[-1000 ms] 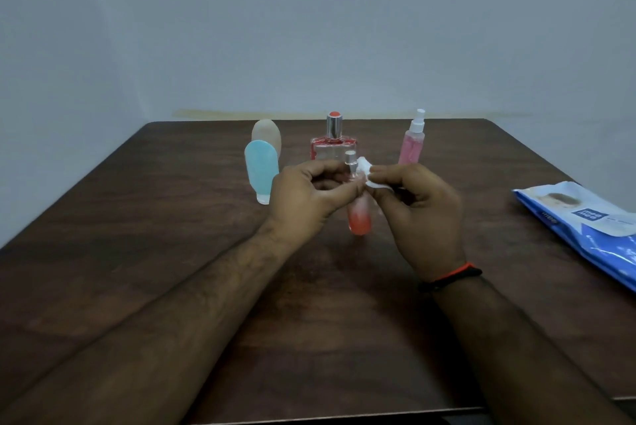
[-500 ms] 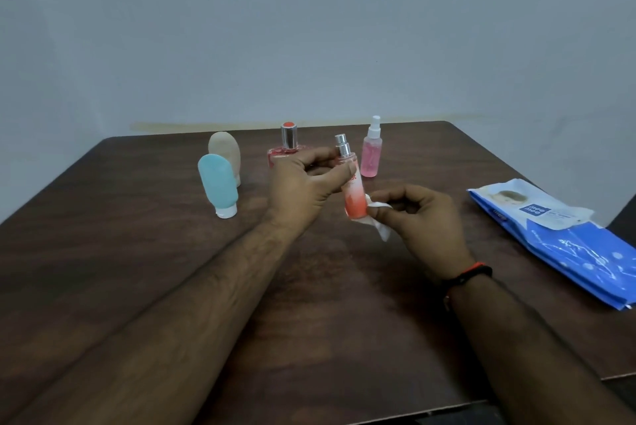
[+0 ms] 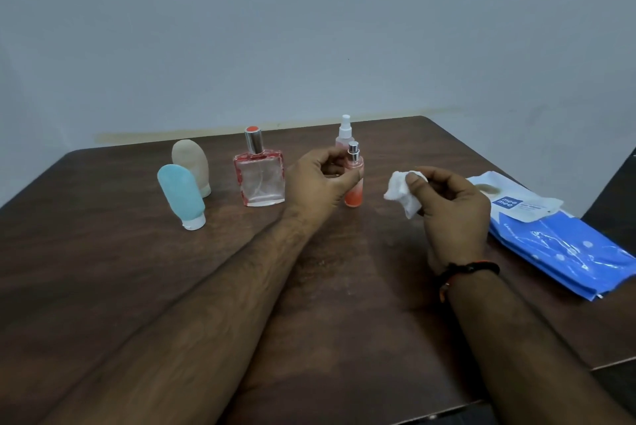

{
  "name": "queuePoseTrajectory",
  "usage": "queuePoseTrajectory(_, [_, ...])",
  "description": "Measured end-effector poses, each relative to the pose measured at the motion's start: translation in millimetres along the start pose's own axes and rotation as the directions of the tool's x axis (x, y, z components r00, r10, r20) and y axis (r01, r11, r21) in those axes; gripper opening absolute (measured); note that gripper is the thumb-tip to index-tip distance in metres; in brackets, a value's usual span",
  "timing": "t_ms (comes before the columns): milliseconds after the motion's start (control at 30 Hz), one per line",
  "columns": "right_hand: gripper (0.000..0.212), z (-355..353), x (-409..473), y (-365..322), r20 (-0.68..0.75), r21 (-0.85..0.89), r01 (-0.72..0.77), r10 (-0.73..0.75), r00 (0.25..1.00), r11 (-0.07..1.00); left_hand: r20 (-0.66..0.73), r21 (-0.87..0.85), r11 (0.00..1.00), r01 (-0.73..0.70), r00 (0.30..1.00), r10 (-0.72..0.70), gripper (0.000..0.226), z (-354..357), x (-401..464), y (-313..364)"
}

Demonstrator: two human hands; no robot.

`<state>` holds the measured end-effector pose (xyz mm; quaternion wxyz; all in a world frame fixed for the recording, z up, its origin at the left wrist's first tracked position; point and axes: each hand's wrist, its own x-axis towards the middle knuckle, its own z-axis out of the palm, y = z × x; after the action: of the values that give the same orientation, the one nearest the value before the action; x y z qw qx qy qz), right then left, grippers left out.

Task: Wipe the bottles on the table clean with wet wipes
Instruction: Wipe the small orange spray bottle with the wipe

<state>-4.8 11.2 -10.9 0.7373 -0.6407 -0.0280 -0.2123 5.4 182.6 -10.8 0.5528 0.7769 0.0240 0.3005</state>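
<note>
- Forearms reach in from the near edge over the dark wooden table (image 3: 103,269), both bare; you wear a dark band with an orange strand (image 3: 469,269) on your right wrist.
- Your left hand (image 3: 320,183) is curled, knuckles toward you, thumb and fingertips pinching the small orange spray bottle (image 3: 354,192) just below its silver nozzle. The bottle stands upright, its base at or just above the table; you cannot tell which from this view.
- Your right hand (image 3: 451,211) is held off to the right of that bottle, apart from it, with the crumpled white wet wipe (image 3: 402,192) nipped between thumb and fingers.
- Half a second ago the wipe was against the lower part of the orange bottle, which was lifted and tilted; now the wipe is clear of it and the bottle is upright and lower.
- Behind your left hand stands the pink spray bottle (image 3: 345,132), partly hidden. To the left are the square glass perfume bottle (image 3: 260,176), the beige tube (image 3: 191,163) and, in front of it, the blue tube (image 3: 180,195) standing on its white cap.
- The blue wet wipe pack (image 3: 557,245) lies at the right edge of the table, flap peeled open.
</note>
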Motion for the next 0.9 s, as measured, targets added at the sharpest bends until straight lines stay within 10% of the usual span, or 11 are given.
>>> queuePoseTrajectory(900, [0.029,5.7,2.0,10.2,0.002,-0.258,-0.068,0.071,0.997,0.964,0.061,0.047,0.998,0.031,0.998,-0.034,0.056,7.1,7.6,-9.3])
